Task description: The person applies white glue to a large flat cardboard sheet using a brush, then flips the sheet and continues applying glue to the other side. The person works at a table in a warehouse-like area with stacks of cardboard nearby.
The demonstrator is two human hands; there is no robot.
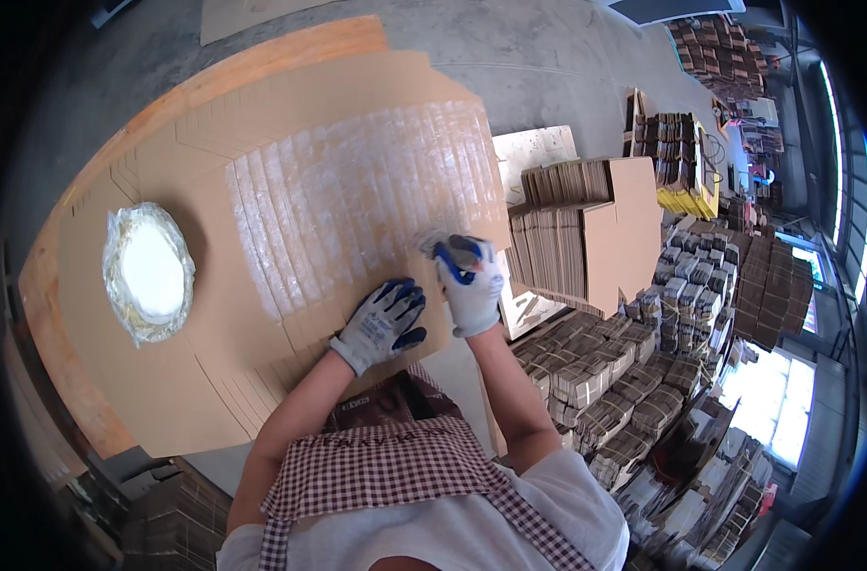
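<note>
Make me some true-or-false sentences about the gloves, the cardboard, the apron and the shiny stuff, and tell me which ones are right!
1. The left hand and right hand wear gloves. True.
2. Shiny clear strips lie on the cardboard. True.
3. The plastic-wrapped bundle is right of both hands. False: it is left of them.
4. The apron is plain green. False: it has dark-and-white checks.

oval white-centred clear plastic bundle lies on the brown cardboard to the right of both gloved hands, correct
Wrong side: the head view shows the oval white-centred clear plastic bundle on the brown cardboard to the left of the white-gloved left hand and white-gloved right hand.
</note>
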